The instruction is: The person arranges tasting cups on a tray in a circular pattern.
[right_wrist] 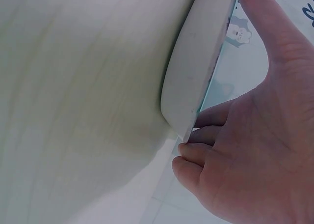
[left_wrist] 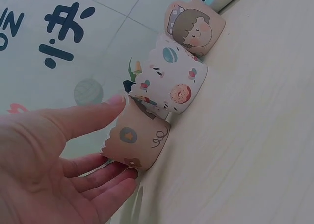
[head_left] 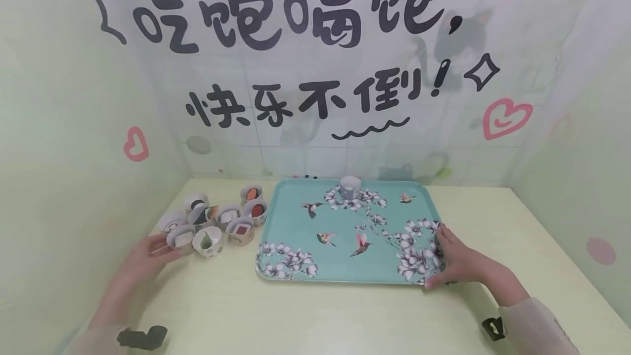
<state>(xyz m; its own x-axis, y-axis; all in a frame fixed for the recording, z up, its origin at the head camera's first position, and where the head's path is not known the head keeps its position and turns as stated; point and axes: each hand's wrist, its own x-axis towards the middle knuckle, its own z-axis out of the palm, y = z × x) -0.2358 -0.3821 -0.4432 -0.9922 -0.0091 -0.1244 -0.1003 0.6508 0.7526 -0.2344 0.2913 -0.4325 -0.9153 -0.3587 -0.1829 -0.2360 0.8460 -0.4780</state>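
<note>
Left wrist, tan cup [left_wrist: 140, 140] between thumb [left_wrist: 93, 118] and fingers [left_wrist: 117, 190], apparently touching

Head view: looking forward and down from above the near side of the tabletop [head_left: 315, 319]. Left wrist view: sitting close, tilting, facing cups [left_wrist: 171, 79] near the left edge (head view is sharing these). Right wrist view: tilting likewise, facing the tray's [right_wrist: 191, 57] right end, also showing in head.

the head view is bright, slightly hazy, with pale sheen on the table [head_left: 335, 316] in front of the tray [head_left: 291, 221] and faint shadow to its right. both wrist views are dimmer, the right one showing darker shadow beneath the tray.
</note>
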